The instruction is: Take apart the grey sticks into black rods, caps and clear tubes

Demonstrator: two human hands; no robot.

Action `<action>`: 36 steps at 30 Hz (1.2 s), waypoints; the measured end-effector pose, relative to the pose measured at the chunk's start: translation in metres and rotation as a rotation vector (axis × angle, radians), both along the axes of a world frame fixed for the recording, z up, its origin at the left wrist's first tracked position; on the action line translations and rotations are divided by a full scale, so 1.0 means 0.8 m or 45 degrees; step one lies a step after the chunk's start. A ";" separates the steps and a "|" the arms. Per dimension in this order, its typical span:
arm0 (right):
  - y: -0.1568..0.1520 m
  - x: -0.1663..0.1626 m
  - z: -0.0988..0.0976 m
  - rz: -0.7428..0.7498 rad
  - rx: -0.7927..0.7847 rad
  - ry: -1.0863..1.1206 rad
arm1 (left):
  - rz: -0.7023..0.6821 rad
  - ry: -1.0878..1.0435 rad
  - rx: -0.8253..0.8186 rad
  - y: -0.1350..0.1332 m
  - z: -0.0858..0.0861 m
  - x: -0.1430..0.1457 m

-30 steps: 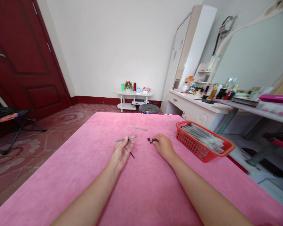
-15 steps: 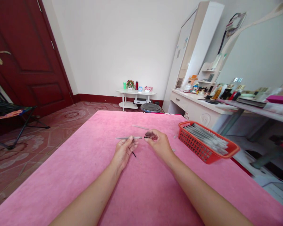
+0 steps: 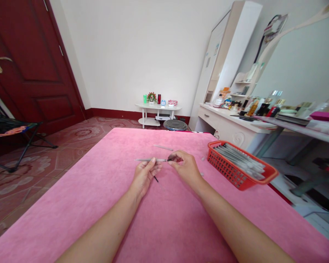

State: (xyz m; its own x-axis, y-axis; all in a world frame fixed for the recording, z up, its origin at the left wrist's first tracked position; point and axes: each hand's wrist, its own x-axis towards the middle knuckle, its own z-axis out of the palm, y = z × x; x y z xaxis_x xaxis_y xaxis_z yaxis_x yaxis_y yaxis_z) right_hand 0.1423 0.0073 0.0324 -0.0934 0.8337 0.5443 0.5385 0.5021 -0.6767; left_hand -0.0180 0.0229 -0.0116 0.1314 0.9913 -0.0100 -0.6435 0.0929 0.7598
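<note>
My left hand [image 3: 144, 174] rests on the pink table cover [image 3: 164, 219] with its fingers closed round a thin grey pen tube [image 3: 149, 160] that lies level and points left. My right hand [image 3: 185, 167] pinches a small black cap [image 3: 169, 160] against the tube's right end. A thin black refill [image 3: 155, 179] lies on the cover just right of my left hand. Another grey tube [image 3: 163, 147] lies loose a little farther back.
A red plastic basket [image 3: 239, 171] full of grey tubes stands at the table's right edge. Beyond it is a white dresser [image 3: 227, 124] with bottles. A small white side table [image 3: 157, 109] stands by the far wall, a folding chair [image 3: 8, 135] at left.
My right hand left the small black pieces on the cover, came left with a cap and met the tube's end. The left hand lifted the tube slightly.
</note>
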 end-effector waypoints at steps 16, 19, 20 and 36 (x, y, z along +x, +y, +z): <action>-0.001 0.005 -0.001 0.004 -0.106 -0.197 | -0.060 0.092 0.145 -0.005 -0.001 0.001; -0.001 0.005 0.000 0.003 -0.135 -0.248 | -0.045 0.090 0.140 -0.003 -0.002 0.000; -0.001 0.004 0.001 -0.001 -0.130 -0.250 | -0.037 0.085 0.139 -0.002 -0.002 0.000; -0.005 0.005 0.007 -0.033 -0.207 -0.361 | -0.012 0.128 0.167 -0.004 0.000 0.000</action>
State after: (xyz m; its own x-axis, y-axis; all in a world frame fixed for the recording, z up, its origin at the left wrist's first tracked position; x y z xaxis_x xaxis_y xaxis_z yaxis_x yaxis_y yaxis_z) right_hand 0.1466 0.0032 0.0377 -0.1997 0.9116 0.3594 0.7280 0.3835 -0.5683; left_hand -0.0180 0.0194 -0.0116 0.1454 0.9837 0.1056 -0.5632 -0.0055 0.8263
